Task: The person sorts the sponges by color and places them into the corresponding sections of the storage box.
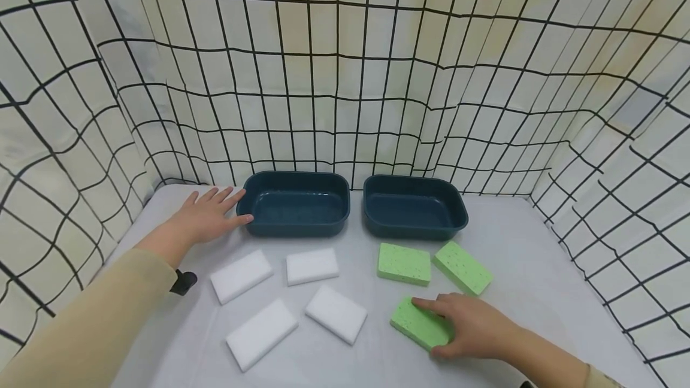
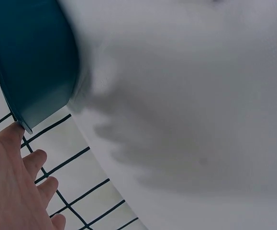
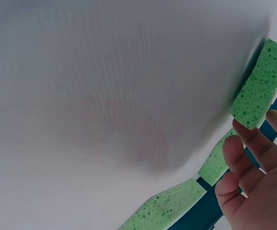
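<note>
In the head view my left hand (image 1: pixel 207 215) is spread at the left end of a dark blue rectangular bin (image 1: pixel 296 230). Its thumb and index finger reach that bin's rim, also seen in the left wrist view, where the hand (image 2: pixel 9 172) has its other fingers spread past the bin (image 2: pixel 33 62). Between thumb and fingers, my right hand (image 1: pixel 477 325) pinches a green speckled sponge (image 1: pixel 417 322) at the front right. The right wrist view shows fingertips at the end of this sponge (image 3: pixel 260 86). Two more green sponges, one straight (image 1: pixel 404 263) and one angled (image 1: pixel 462 268), lie behind it.
A second dark blue bin (image 1: pixel 415 231) stands right of the first. Several white foam blocks (image 1: pixel 261 335) lie spread over the left half of the white tabletop (image 1: pixel 539 280). Black wire grid panels (image 1: pixel 336 94) with pale cloth behind enclose the back and sides.
</note>
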Demonstrator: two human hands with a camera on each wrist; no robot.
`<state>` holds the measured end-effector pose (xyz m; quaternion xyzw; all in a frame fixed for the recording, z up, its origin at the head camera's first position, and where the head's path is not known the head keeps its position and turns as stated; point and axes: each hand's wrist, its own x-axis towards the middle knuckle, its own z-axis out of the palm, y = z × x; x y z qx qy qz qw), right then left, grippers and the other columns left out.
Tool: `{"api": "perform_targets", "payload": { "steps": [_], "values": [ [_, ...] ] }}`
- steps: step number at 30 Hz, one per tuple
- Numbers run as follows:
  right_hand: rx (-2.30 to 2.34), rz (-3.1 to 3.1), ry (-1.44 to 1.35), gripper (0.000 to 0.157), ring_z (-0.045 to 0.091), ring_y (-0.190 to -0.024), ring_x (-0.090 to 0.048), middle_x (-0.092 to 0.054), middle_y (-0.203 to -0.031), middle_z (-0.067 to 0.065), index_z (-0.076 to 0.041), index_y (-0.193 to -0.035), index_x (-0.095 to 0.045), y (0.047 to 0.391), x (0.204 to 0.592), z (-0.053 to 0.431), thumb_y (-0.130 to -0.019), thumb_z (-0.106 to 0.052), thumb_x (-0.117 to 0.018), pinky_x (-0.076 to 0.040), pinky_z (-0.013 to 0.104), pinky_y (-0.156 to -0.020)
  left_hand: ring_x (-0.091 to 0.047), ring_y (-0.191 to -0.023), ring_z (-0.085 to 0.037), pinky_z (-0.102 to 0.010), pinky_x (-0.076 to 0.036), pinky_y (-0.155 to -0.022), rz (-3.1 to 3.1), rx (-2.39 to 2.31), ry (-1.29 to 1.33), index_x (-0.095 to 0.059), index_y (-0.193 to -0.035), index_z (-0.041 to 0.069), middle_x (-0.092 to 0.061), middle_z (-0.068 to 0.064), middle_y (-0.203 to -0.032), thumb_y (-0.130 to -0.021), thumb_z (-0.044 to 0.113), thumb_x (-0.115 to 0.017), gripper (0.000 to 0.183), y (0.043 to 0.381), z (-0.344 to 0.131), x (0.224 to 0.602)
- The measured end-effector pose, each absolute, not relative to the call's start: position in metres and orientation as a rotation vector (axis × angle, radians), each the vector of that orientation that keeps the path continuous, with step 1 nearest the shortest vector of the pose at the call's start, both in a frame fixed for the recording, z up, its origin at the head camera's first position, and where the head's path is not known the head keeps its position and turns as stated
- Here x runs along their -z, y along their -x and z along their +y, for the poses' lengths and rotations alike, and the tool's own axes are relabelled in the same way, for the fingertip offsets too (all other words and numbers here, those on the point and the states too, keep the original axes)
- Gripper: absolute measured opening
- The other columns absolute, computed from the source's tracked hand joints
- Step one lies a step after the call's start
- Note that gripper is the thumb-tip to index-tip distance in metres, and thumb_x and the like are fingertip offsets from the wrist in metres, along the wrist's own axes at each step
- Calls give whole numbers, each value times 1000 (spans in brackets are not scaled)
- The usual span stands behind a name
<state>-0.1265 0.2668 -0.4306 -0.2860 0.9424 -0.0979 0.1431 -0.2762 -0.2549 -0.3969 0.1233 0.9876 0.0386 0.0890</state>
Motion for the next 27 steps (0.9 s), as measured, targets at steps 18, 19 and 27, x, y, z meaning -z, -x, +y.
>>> {"api": "perform_targets", "payload": {
  "steps": [18, 19, 27],
  "values": [
    [230, 2923, 945, 70, 2, -79, -48, -56, -97, -17, -31, -140, -58, 140, 407, 272, -77, -50, -80, -46, 26, -68, -9, -144, -54, -72, 0, -111, 2924, -190, -365, -18, -159, 6, -13, -29, -160, -92, 78, -32, 99, 274, -254, 397],
    [223, 2930, 938, 69, 2, -81, -49, -57, -99, -17, -31, -140, -58, 141, 405, 271, -77, -50, -80, -47, 27, -69, -9, -144, -54, -72, 0, -111, 2921, -197, -364, -18, -159, 6, -13, -29, -160, -92, 78, -32, 99, 274, -254, 397],
    [199, 2981, 901, 66, 13, -98, -60, -64, -114, -5, -32, -138, -60, 153, 393, 265, -78, -48, -80, -54, 36, -80, -7, -144, -54, -71, 3, -111, 2904, -226, -350, -15, -159, 6, -10, -30, -160, -89, 82, -31, 105, 275, -254, 399]
  ]
}}
